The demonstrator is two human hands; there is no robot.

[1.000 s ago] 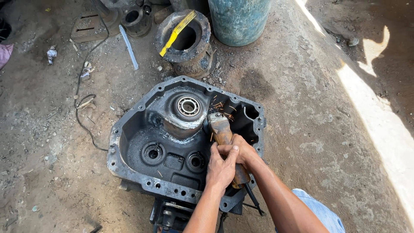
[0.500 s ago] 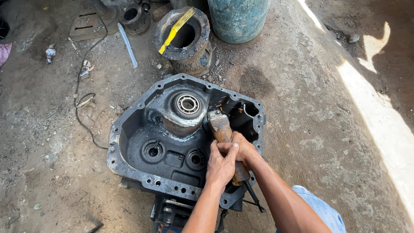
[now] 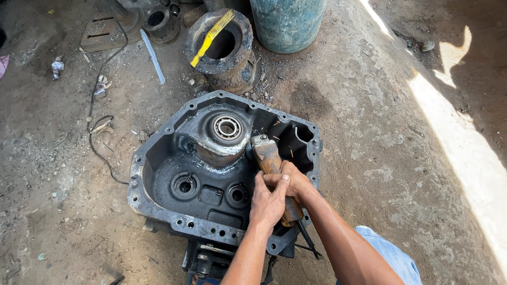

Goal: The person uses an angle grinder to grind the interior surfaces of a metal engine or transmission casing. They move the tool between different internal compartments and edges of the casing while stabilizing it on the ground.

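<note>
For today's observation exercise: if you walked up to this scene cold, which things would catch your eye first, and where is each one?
First comes the big dark metal housing lying open on the dirt floor in the middle, a shiny bearing set in its raised hub. Next, the left hand and right hand grip a rusty power tool at the housing's right side, throwing small sparks. Behind, a yellow strip lies across a rusty ring beside a blue-green drum.

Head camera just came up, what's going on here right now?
A person grips a rusty brown power tool with both hands, left hand and right hand wrapped round its body. The tool's head is inside a large dark metal housing lying open side up on the dirt ground, beside the bearing on the raised central hub. A few sparks show at the tool's tip. Behind it stand a metal ring with a yellow strip and a blue-green drum.
</note>
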